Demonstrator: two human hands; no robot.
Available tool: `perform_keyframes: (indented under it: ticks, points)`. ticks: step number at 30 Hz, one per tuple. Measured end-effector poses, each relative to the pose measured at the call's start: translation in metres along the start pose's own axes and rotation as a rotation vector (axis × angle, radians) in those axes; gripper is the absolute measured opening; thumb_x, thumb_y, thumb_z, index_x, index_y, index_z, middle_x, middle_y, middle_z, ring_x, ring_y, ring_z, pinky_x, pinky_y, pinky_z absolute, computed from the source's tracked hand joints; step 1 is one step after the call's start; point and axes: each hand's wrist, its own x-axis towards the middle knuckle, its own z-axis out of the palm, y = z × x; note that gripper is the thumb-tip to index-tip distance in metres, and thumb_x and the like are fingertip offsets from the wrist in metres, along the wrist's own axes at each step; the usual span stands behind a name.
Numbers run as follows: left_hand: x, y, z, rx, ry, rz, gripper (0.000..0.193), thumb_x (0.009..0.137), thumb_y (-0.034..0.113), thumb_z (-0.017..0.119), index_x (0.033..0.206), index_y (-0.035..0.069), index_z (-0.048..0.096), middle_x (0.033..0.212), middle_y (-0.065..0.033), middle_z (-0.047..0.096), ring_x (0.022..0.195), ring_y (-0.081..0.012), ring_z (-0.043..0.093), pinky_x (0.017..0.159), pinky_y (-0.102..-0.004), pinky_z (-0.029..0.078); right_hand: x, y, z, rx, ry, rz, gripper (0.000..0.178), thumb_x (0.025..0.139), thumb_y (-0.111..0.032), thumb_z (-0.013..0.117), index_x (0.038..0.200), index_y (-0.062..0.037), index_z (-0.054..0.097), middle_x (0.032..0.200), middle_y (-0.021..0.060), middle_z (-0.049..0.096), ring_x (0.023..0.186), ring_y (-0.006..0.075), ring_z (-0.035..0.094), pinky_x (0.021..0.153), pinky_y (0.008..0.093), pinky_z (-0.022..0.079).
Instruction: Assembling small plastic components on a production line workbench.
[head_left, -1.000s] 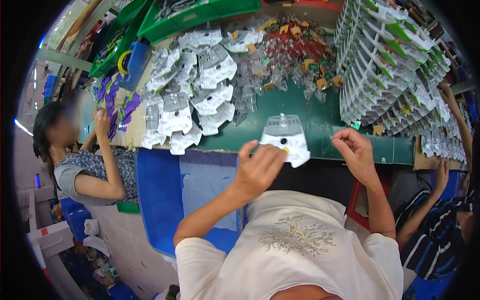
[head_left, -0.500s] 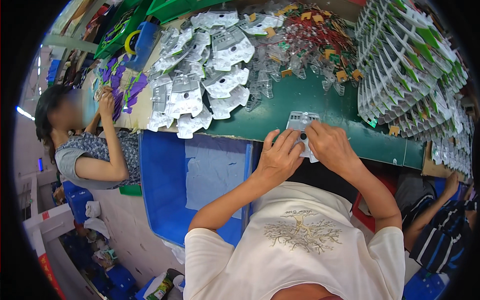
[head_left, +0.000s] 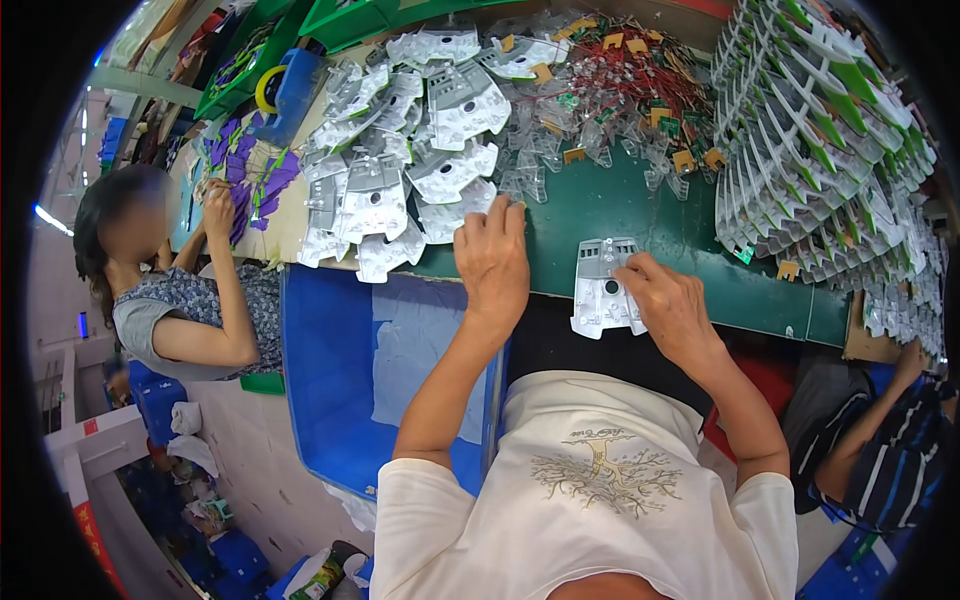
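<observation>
Shell (head_left: 597, 302) pinched by right hand (head_left: 668, 302), apparently mid-work; left hand (head_left: 494, 268) curled, its grip unclear; many shells (head_left: 372, 205) seemingly remain at left

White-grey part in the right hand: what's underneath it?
Beside the white-grey part, green tabletop shows at its upper end and a dark area at its lower end, past the tabletop's edge. What lies directly underneath is covered by the part and right hand.

Grey-white plastic shell (head_left: 597, 297), round-holed
</observation>
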Motion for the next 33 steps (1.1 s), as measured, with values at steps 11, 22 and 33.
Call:
perform_keyframes:
  ticks: [11, 22, 33]
  points:
    - [-0.015, -0.007, -0.010, -0.440, -0.086, 0.074, 0.021, 0.084, -0.005, 0.061, 0.104, 0.002, 0.061, 0.104, -0.0140, 0.062, 0.091, -0.0338, 0.058, 0.079, -0.0429, 0.049, -0.005, 0.005, -0.003, -0.044, -0.007, -0.012, 0.026, 0.075, 0.003, 0.065, 0.100, -0.0020, 0.064, 0.094, 0.0079, 0.059, 0.077, 0.0267, 0.066, 0.060, 0.0406, 0.053]
    - [-0.006, 0.027, -0.012, -0.683, -0.145, 0.482, 0.029, 0.075, 0.001, 0.066, 0.104, 0.000, 0.068, 0.107, -0.0123, 0.063, 0.101, -0.0284, 0.063, 0.086, -0.0385, 0.051, -0.006, 0.012, 0.006, -0.036, 0.073, -0.073, 0.024, 0.075, 0.000, 0.064, 0.099, -0.0032, 0.063, 0.094, 0.0061, 0.062, 0.075, 0.0252, 0.066, 0.058, 0.0383, 0.053]
    - [-0.008, 0.037, 0.002, -0.721, -0.169, 0.435, 0.027, 0.076, 0.006, 0.077, 0.102, 0.000, 0.070, 0.095, -0.0082, 0.069, 0.093, -0.0253, 0.065, 0.081, -0.0363, 0.050, -0.002, 0.013, 0.009, 0.169, 0.163, 0.116, 0.015, 0.084, -0.004, 0.068, 0.096, -0.0050, 0.060, 0.085, 0.0096, 0.063, 0.070, 0.0293, 0.066, 0.057, 0.0390, 0.051]
